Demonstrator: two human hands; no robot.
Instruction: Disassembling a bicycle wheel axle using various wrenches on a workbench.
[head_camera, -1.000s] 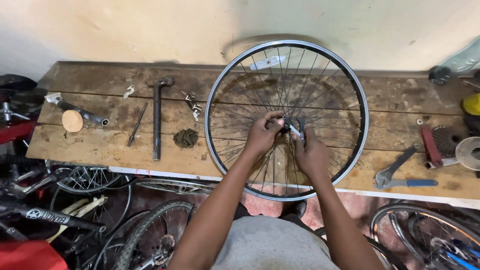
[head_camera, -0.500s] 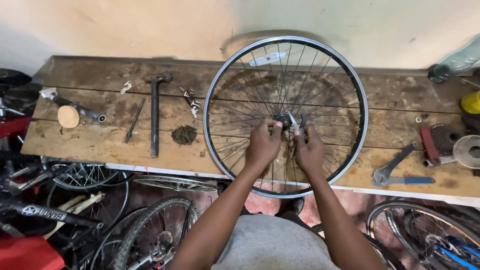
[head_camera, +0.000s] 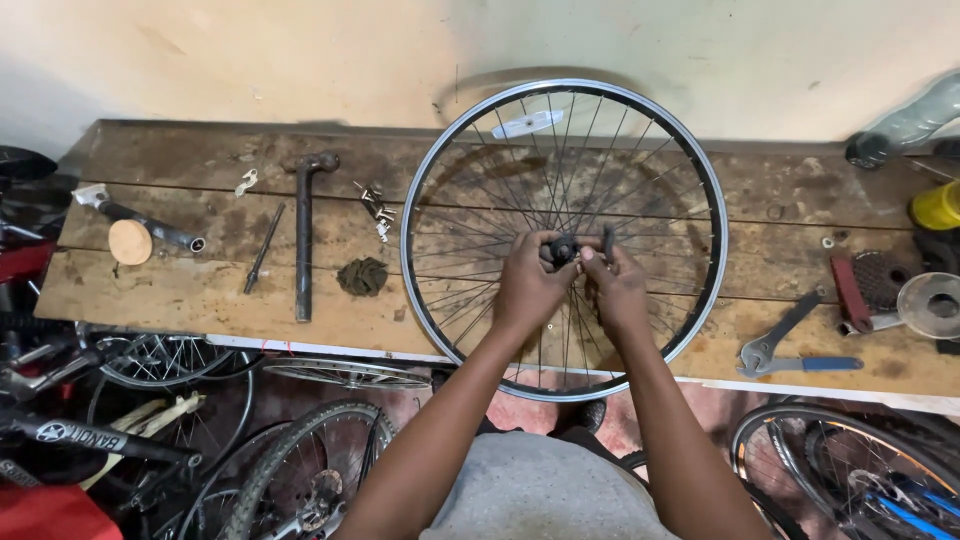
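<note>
Both hands meet at the wheel's hub (head_camera: 563, 248), left hand (head_camera: 528, 285) pinching it, right hand (head_camera: 615, 290) gripping beside it.

Wheel (head_camera: 565, 90) covers the table (head_camera: 180, 290) centre, rim overhanging the front edge; spokes block reach-through. Both hands sit at the hub (head_camera: 563, 248). Left of the rim: hammer (head_camera: 303, 235), thin rod (head_camera: 264, 248), grease wad (head_camera: 362, 276), small bolts (head_camera: 376, 210), with bare wood between them. Right of the rim: open strip, then wrenches (head_camera: 790, 345) and red tool (head_camera: 850, 290). Wall closes the back.
</note>
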